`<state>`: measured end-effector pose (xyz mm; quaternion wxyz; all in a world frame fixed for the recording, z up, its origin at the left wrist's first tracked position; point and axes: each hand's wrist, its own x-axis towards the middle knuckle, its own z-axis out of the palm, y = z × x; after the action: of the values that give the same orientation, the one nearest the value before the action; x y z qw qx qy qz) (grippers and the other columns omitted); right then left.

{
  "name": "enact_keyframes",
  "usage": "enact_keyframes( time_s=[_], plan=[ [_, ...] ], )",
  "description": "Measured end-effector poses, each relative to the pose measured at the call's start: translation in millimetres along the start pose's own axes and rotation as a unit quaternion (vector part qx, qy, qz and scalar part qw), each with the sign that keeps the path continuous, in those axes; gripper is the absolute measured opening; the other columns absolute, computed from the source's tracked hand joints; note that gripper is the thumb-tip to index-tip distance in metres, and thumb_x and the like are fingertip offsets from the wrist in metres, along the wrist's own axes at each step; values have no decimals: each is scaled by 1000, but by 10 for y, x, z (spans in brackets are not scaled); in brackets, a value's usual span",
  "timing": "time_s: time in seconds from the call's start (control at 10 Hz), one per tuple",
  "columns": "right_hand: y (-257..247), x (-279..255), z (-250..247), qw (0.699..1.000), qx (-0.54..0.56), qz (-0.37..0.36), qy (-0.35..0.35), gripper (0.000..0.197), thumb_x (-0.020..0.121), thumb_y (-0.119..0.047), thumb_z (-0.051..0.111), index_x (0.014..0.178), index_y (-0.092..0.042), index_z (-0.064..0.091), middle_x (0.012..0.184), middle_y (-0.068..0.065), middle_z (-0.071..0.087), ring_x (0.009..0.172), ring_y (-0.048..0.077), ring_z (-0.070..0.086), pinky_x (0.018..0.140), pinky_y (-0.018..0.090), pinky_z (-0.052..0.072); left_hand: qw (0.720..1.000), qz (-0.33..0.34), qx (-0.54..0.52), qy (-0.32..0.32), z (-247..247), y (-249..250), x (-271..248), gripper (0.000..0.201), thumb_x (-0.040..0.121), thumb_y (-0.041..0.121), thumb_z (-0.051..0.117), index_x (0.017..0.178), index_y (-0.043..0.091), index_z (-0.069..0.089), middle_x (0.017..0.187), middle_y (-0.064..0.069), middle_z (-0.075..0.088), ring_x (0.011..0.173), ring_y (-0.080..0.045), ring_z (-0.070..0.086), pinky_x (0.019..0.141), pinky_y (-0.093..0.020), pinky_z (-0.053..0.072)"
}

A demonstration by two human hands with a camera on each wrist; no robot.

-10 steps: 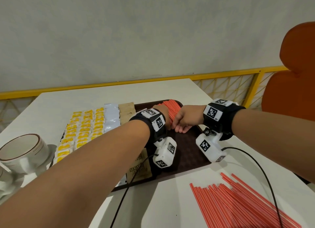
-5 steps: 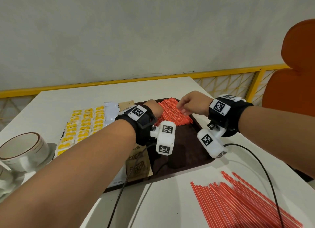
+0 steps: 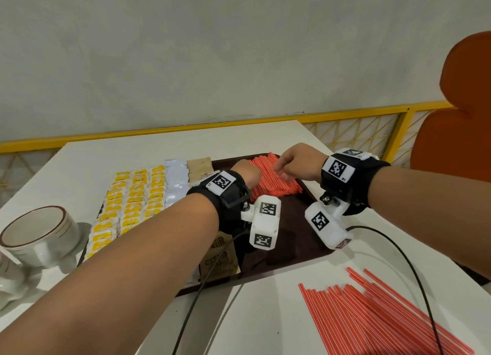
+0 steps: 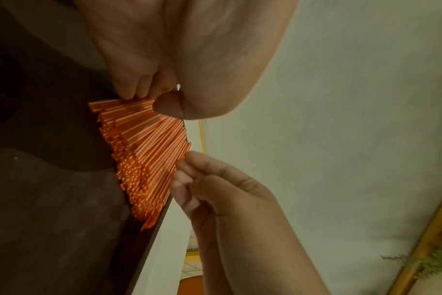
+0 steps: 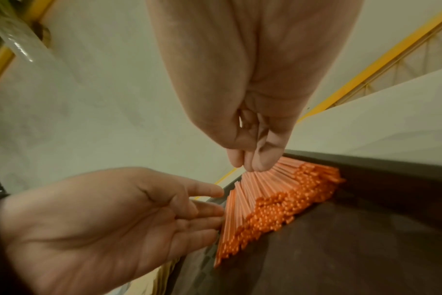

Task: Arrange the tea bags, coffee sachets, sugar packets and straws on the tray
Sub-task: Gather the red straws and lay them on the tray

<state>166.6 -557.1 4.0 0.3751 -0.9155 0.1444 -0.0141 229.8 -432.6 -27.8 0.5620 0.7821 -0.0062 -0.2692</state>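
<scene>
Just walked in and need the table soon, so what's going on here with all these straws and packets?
A person is laying out drink supplies on a brown tray. Both hands are at the pile of orange straws on the tray: the left hand rests open fingers against its side, and the right hand touches it with fingertips bunched together. Rows of yellow packets already sit on the tray's left part. More loose straws lie on the table, not yet on the tray.
</scene>
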Motion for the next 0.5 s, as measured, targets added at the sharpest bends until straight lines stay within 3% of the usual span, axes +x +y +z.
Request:
enact_keyframes(
  time_s=[0.1,0.2,0.3,0.4,0.5],
  plan=[
    [6,-49,-14,996,33,12,-86,24,89,11,48,89,-1,69,89,13,69,76,16,65,78,26,57,979,7,202,2,-26,75,-136,31,96,2,45,125,-7,54,111,-18,63,100,-25,54,100,-32,42],
    [8,-87,87,988,38,21,-149,26,91,12,45,94,1,68,86,11,68,76,14,65,76,23,57,970,40,234,52,-20,107,-219,30,96,2,46,124,-6,55,128,-17,58,120,-29,54,100,-29,40],
    [-22,-101,132,987,47,29,-153,25,91,13,44,103,7,65,81,9,65,73,14,62,70,20,56,973,69,220,21,-53,94,-193,29,97,3,44,121,-7,57,126,-17,59,112,-29,58,96,-31,43],
    [-44,-94,75,983,6,55,-172,23,91,11,44,88,3,65,77,10,66,73,20,64,73,28,56,993,67,100,9,-95,37,-163,33,96,3,41,126,-6,52,130,-23,56,102,-31,59,97,-40,49],
    [-27,-112,-39,971,-57,103,-207,24,94,7,41,89,4,64,81,14,65,72,22,63,68,28,55,979,90,181,12,-137,0,-166,34,93,1,48,125,-9,52,112,-20,62,98,-33,63,89,-40,53]
  ],
)
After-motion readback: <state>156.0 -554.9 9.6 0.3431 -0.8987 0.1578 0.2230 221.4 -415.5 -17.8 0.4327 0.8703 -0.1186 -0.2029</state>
